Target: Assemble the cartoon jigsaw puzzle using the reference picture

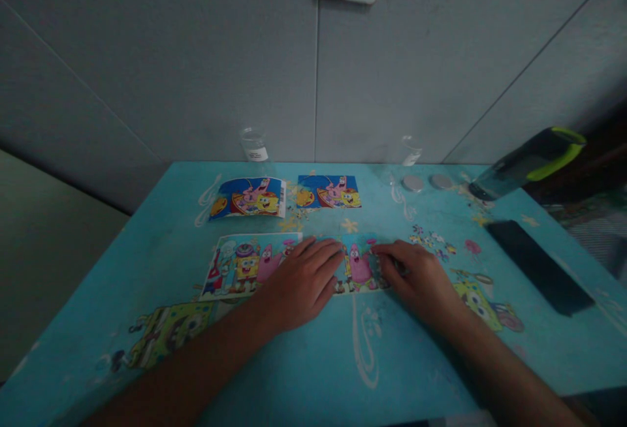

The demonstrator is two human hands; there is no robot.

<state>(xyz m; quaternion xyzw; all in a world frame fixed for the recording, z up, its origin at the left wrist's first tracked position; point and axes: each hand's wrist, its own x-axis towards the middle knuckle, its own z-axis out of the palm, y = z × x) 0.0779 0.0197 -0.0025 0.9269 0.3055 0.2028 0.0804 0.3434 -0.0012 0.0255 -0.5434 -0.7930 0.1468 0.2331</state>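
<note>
A cartoon jigsaw puzzle [360, 267] lies flat on the blue tabletop between my hands. My left hand [304, 277] rests palm down over its left part, fingers stretched out, and also overlaps a matching picture card [247, 267] on the left. At the puzzle's right edge my right hand [416, 273] is closed in a pinch on a puzzle piece, mostly hidden by thumb and fingertips. Several loose puzzle pieces [434, 241] lie scattered beyond my right hand.
Farther back lie a curled picture card [249, 197] and a second puzzle picture [329, 192]. Clear jars [255, 145] [410, 151] stand near the wall, with silver lids [412, 183] by the right one. A dark bottle [526, 162] and a black flat object [539, 265] are at right.
</note>
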